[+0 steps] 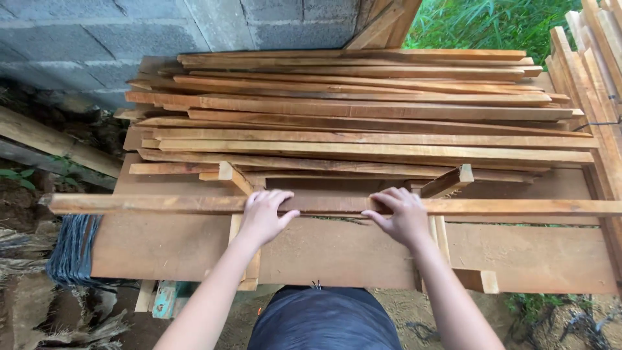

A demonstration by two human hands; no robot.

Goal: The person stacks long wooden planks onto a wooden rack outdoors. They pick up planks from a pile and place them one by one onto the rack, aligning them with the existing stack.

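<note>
Wooden slat (162, 204), long and thin, lies crosswise from left to right over the near part of the desk (531, 256), resting on two short upright-angled blocks (232, 176) and (453, 181) that rise just behind it. Both hands are on its middle stretch. The left hand (264, 217) lies flat over the slat with fingers spread and curled past its far edge; the right hand (400, 214) does the same a little to the right, fingertips hooked over the far edge, thumb toward the near side. Neither hand is closed in a full fist; they press and hook rather than clamp. The two are apart, with a bare bit of slat between them.

Behind, farther off, a loose pile (363, 123) of similar slats is stacked against a grey block wall (97, 39). More slats (596, 71) lean at the far right, with green growth behind them.

Handling such a long, slim piece well seems to call for an even hold: the hands sit close together near the centre, so the long ends could sag or swing, and the left end juts out past the desk edge. Spreading the hands wider would likely steady it. Keeping it level on both blocks, and square to them, looks like the point to watch, along with splinters on the rough-sawn edges.
</note>
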